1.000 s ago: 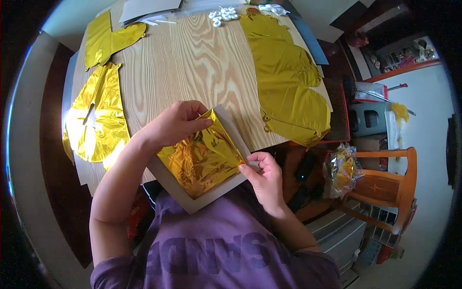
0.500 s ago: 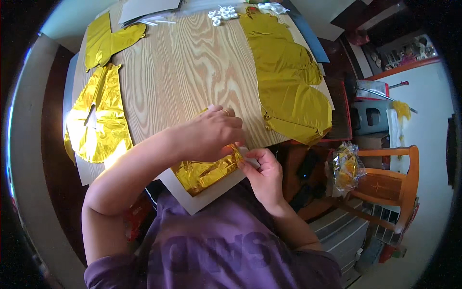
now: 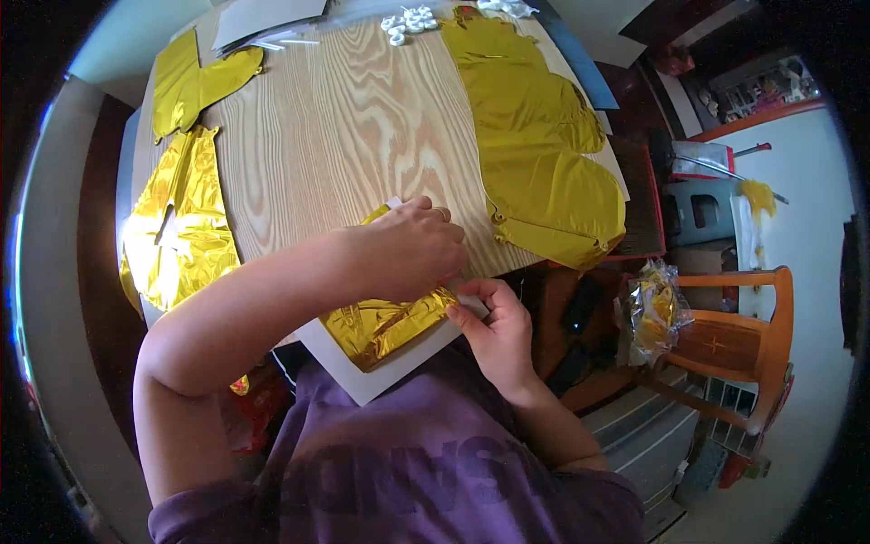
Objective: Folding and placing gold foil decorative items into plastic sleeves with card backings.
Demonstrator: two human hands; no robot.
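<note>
A folded gold foil balloon (image 3: 376, 337) lies on a white card sheet (image 3: 367, 385) at the table's near edge, close to my body. My right hand (image 3: 497, 331) pinches the right corner of both, its thumb on the foil and fingers toward the card's edge. Reaching across from the left, my left hand (image 3: 412, 243) is curled closed over the far part of the foil. Its fingertips are tucked underneath, so what they grip is hidden. A bit of gold and a card corner show past my left wrist.
Flat gold foil balloons lie at the right (image 3: 535, 136), far left (image 3: 195, 82) and left (image 3: 186, 218) of the wood-grain table (image 3: 308, 136). White coiled pieces (image 3: 408, 23) and grey sheets (image 3: 267, 20) sit at the back. A wooden chair (image 3: 725, 349) holds a clear bag (image 3: 652, 313).
My left hand has lifted slightly away from the foil's right end, its fingers curling out of sight. The right hand keeps its pinch. The view has shifted a little.
</note>
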